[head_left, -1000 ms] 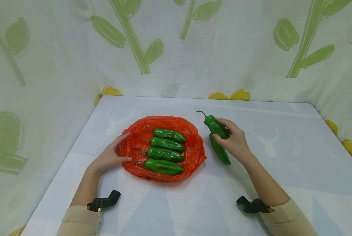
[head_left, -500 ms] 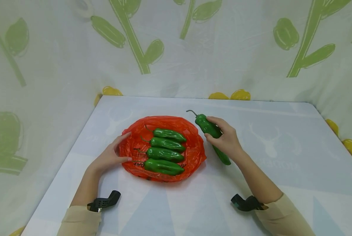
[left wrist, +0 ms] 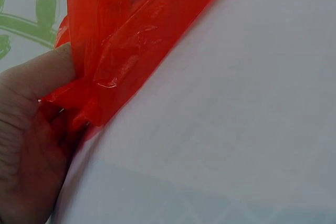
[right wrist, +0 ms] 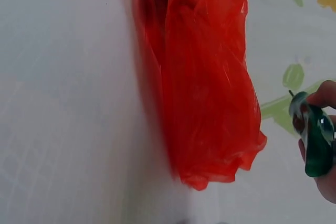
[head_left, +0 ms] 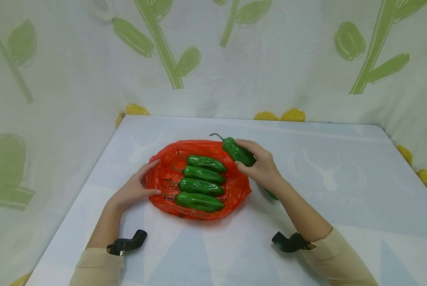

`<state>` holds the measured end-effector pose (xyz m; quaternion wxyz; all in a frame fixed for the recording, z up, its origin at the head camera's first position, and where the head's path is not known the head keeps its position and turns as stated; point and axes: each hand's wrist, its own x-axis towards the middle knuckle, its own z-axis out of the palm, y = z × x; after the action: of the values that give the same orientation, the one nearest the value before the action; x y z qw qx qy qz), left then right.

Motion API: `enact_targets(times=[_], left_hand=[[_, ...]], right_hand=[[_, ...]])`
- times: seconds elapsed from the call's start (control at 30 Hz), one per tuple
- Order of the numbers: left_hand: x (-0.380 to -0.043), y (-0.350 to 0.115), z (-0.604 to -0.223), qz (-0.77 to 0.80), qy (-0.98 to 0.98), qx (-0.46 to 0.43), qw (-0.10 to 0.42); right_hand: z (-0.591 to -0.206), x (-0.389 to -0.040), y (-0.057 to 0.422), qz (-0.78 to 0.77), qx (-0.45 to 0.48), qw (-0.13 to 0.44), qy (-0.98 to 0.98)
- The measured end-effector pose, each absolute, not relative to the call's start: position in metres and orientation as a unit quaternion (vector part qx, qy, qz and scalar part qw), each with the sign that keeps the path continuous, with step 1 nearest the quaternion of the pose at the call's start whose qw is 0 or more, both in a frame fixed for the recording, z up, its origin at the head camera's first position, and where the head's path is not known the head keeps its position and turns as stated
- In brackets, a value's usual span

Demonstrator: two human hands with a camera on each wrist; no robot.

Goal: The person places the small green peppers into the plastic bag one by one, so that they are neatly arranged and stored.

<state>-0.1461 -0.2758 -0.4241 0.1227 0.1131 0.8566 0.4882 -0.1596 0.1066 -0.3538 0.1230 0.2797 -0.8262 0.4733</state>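
A red plastic bag point(head_left: 240, 184) lies spread open on the table, with several green chili peppers point(head_left: 200, 172) side by side in it, stems to the left. My left hand point(head_left: 134, 188) holds the bag's left edge; in the left wrist view the thumb point(left wrist: 44, 72) lies against the bunched red plastic. Over the bag's upper right rim, my right hand point(head_left: 261, 165) grips another green chili pepper point(head_left: 237, 151) between thumb and fingers, its curved stem pointing left. That pepper point(right wrist: 317, 140) also appears at the right of the right wrist view, raised beside the bag.
One more green pepper point(head_left: 271, 195) lies on the table right of the bag, mostly hidden beneath my right hand and forearm. The white table point(head_left: 342, 167) ends at a curtain point(head_left: 234, 79) with green plant prints behind it.
My right hand has moved left with its pepper, from above the table on the right to above the bag's upper right rim. The left hand keeps its place at the bag.
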Motion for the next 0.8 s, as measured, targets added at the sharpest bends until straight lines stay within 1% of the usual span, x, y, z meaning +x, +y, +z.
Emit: enact_targets(times=[0.17, 0.6, 0.8], left_hand=[[-0.146, -0.275, -0.424, 0.491, 0.855, 0.115, 0.122], [-0.147, -0.276, -0.423, 0.493, 0.853, 0.118, 0.124], [-0.147, -0.276, -0.424, 0.492, 0.853, 0.119, 0.124]], right_hand=[[-0.353, -0.160, 0.098, 0.468, 0.294, 0.116, -0.825], [-0.356, -0.161, 0.074, 0.444, 0.358, 0.071, -0.819], [-0.360, -0.166, 0.064, 0.442, 0.362, 0.044, -0.819]])
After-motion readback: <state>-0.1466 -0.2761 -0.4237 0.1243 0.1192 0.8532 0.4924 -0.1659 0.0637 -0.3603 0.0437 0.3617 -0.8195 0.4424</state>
